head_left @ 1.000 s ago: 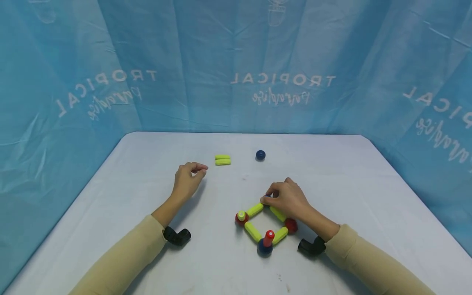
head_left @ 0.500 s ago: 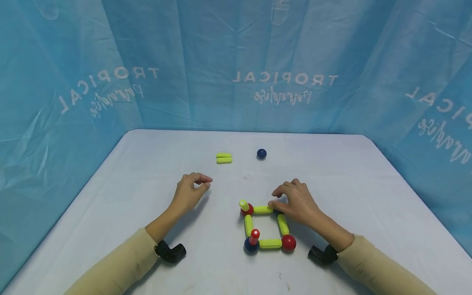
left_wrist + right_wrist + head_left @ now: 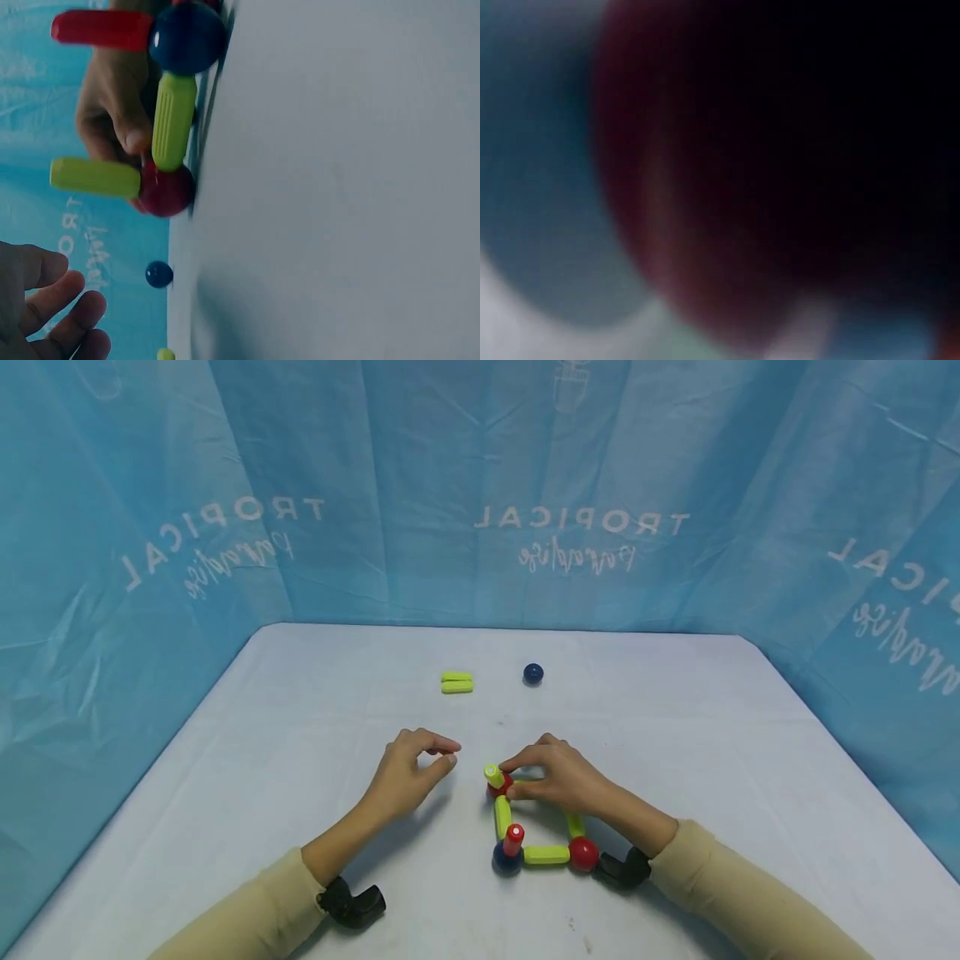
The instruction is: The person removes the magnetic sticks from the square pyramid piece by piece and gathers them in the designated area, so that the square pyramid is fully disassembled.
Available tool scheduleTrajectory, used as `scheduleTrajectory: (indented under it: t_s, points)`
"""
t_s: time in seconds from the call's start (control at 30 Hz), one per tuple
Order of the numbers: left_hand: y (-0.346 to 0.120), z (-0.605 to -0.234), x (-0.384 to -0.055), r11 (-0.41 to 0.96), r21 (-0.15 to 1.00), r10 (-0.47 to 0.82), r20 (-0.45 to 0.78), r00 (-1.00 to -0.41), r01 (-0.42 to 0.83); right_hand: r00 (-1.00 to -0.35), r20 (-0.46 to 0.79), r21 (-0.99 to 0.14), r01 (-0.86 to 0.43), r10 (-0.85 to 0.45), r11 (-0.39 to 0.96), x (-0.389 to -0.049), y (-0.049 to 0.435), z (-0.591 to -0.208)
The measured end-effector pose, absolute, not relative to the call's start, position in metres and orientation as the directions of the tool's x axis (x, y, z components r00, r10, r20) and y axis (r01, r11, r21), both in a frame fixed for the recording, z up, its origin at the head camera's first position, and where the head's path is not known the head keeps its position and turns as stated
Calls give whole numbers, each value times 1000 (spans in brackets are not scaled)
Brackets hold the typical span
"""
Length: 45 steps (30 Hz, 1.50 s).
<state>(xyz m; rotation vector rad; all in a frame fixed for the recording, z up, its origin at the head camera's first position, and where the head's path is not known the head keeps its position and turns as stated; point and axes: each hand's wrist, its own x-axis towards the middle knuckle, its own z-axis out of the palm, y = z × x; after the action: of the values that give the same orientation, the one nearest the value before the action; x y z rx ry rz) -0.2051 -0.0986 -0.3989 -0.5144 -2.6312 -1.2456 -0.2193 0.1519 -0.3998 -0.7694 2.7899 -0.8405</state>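
The right hand (image 3: pixel 561 774) pinches one of two red balls (image 3: pixel 498 790); the left hand (image 3: pixel 407 775) has its fingers narrowly parted. The square frame (image 3: pixel 547 855) lies midway between the bench's (image 3: pixel 712 735) side edges, near side parallel to the far edge, one yellow rod (image 3: pixel 492 776) and one red rod (image 3: pixel 513 838) pointing up. Beyond: two loose yellow rods (image 3: pixel 457 687), one blue ball (image 3: pixel 533 674).

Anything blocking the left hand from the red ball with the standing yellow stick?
Nothing visible: only bare tabletop shows between the left hand and that red ball. The right hand is on its opposite side.

Both hands (image 3: pixel 405 777) (image 3: pixel 568 779) forward, fingers (image 3: pixel 437 742) bent
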Motion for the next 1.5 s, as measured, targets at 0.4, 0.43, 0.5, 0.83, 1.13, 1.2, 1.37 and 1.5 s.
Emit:
scheduleTrajectory:
  t_s: [0.4, 0.43, 0.5, 0.83, 1.13, 1.2, 1.37, 1.5]
  points:
    - [-76, -387, -188, 604, 633, 342, 343, -875, 484, -879, 33, -573, -407, -476, 711, -219, 144, -402]
    - [-75, -387, -188, 608, 621, 347, 353, -869, 495, -878, 37, -571, -411, -478, 710, -219, 144, -402]
    - [-73, -387, -188, 609, 602, 354, 376, -857, 516, -876, 41, -567, -417, -481, 710, -219, 144, -403]
    - [-75, -388, -186, 612, 582, 333, 425, -842, 536, -881, 40, -570, -408, -472, 714, -218, 143, -403]
    - [-67, -390, -189, 605, 544, 372, 453, -810, 582, -889, 42, -575, -394, -455, 717, -217, 141, -404]
    - [-70, -390, -190, 613, 548, 360, 447, -819, 569, -890, 44, -572, -394, -453, 719, -217, 141, -404]
    - [-85, -396, -192, 634, 606, 302, 378, -875, 480, -889, 46, -567, -399, -456, 721, -216, 142, -404]
    - [-96, -402, -193, 651, 652, 271, 280, -921, 389, -899, 47, -569, -382, -435, 728, -216, 142, -404]
